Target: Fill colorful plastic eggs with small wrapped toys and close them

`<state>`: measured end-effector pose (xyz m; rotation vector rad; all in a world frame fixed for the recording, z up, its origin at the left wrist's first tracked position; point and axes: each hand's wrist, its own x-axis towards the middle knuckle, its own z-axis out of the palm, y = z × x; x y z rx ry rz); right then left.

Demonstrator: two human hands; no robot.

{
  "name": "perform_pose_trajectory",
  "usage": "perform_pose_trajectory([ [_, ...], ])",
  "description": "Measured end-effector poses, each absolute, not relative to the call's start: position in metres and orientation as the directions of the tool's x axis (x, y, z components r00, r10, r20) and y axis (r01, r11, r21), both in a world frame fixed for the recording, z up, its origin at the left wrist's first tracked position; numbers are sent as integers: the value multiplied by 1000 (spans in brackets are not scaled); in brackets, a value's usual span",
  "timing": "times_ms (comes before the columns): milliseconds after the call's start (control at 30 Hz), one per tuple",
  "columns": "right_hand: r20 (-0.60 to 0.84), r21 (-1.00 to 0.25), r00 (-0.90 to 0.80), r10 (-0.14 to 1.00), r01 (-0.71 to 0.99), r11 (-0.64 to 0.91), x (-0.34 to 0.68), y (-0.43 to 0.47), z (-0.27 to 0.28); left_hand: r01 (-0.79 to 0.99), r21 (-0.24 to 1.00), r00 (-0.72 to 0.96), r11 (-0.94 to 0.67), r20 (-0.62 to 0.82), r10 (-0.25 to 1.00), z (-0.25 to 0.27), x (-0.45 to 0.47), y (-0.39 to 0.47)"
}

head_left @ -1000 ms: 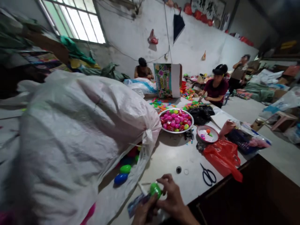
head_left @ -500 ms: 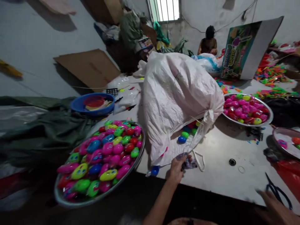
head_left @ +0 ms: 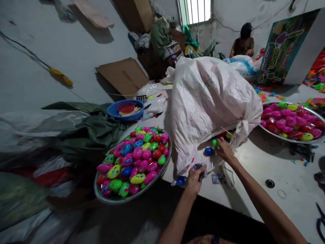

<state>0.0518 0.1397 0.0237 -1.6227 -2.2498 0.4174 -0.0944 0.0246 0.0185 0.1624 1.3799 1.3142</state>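
– While the left hand (head_left: 195, 179) holds a dark patterned packet (head_left: 202, 172) at the near edge of the white sack (head_left: 213, 98), what has just changed?

– The right hand (head_left: 225, 150): half a second ago it was a blur at the near right, by the scissors (head_left: 318, 225); now it is at the sack's opening, fingers bent and fairly narrow beside the green egg (head_left: 215, 142)

– Does it have that egg, then?

– Its fingertips seem to touch the egg's right side, but there is no telling whether they grip it, since the back of the hand faces up. The egg is at the opening, just to the far side of the blue egg (head_left: 209, 151)

– And the left hand?

– Much as it was, thumb and fingers closed on the packet; whether that is one piece or several is unclear. A patterned card (head_left: 218, 178) lies flat on the table (head_left: 248, 196) to its right, beside a white loop (head_left: 231, 176)

– What does the shift mean for the work?

– The right hand appears to be on the step of reaching for an egg, rather than using the scissors. The left basin (head_left: 114, 202) is heaped with eggs of many colours, the right basin (head_left: 273, 133) mostly with pink, and neither hand touches them
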Motion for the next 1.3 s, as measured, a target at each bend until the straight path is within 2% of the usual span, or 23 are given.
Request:
perform_pose_trajectory([
  [67, 114, -667, -273, 955, 692, 277, 66, 119, 30, -503, 793, -352, 344, -551, 756, 19, -92, 25],
  [133, 24, -933, -321, 947, 333, 136, 78, 95, 37, -402, 863, -369, 305, -458, 809, 21, -86, 25],
  [167, -39, -989, -372, 927, 146, 17, 83, 82, 39, -347, 893, -362, 287, -410, 837, 21, -83, 24],
  [233, -140, -977, -461, 876, -80, -198, 90, 62, 41, -258, 930, -325, 262, -339, 883, 23, -76, 23],
  [300, -184, -934, -506, 843, -176, -310, 93, 48, 41, -205, 946, -277, 251, -302, 912, 26, -69, 21],
  [400, -210, -901, -478, 853, -244, -358, 94, 42, 37, -159, 959, -215, 235, -266, 940, 30, -62, 18],
  [500, -225, -883, -383, 896, -308, -354, 95, 45, 34, -202, 939, -142, 279, -310, 940, 32, -60, 16],
  [667, -246, -854, -313, 917, -377, -358, 99, 42, 31, -328, 894, -180, 306, -377, 909, 29, -54, 14],
  [767, -216, -885, -216, 952, -370, -284, 101, 33, 33, -364, 881, -246, 303, -405, 881, 26, -49, 15],
  [867, -163, -944, -138, 977, -265, -195, 105, 22, 39, -397, 859, -328, 322, -461, 824, 23, -47, 17],
  [967, -153, -971, -134, 979, -166, -174, 111, 14, 43, -420, 843, -356, 336, -493, 794, 19, -47, 20],
  [1100, -155, -985, -108, 982, -53, -162, 112, 9, 38, -413, 843, -310, 344, -485, 817, 15, -47, 19],
  [1233, -76, -992, -40, 996, 106, -72, 108, 8, 34, -300, 896, -278, 327, -410, 868, 16, -43, 14],
  [1300, -60, -994, -46, 997, 95, -56, 106, 6, 31, -305, 902, -249, 306, -385, 889, 17, -40, 13],
])
